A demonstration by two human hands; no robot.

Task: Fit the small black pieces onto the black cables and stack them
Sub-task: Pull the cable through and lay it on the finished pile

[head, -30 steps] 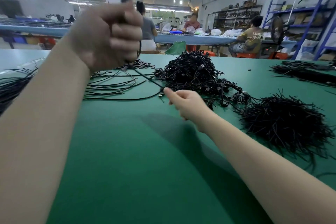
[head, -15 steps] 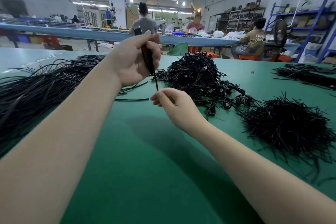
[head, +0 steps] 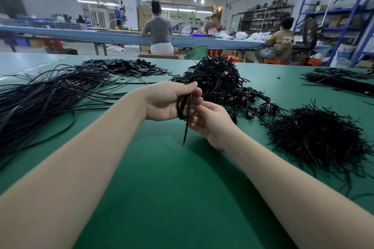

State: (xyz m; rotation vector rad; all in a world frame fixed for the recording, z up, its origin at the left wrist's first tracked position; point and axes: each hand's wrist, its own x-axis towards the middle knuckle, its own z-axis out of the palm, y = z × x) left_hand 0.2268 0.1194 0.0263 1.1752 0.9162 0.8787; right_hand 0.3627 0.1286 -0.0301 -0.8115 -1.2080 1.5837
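Left hand (head: 168, 101) raised over the green table mat (head: 172, 188), fingers curled shut around a looped thin black rubber-sheathed cable (head: 183, 105) with a flat plug end poking up past the thumb near the top of the fist. Below the fist, one straight tail of that cable hanging nearly vertical, tip pointing down toward the mat and not touching it. Right hand (head: 210, 123) just beside and slightly nearer, palm turned inward, fingers half-curled and loosely parted against the tail; whether a small piece sits pinched there cannot be told. Long axis of the tail running top to bottom, so any sleeve probably has to slide along it from the free tip, and the right hand clearly the nearer for that. Heap of short thin black tie-like pieces (head: 317, 137) well to the right, flat black rectangular pieces (head: 125, 67) far off behind the left, long loose black cables (head: 40, 99) fanned at the left, tangled pile of coiled plugged cables (head: 220, 83) right behind both hands.
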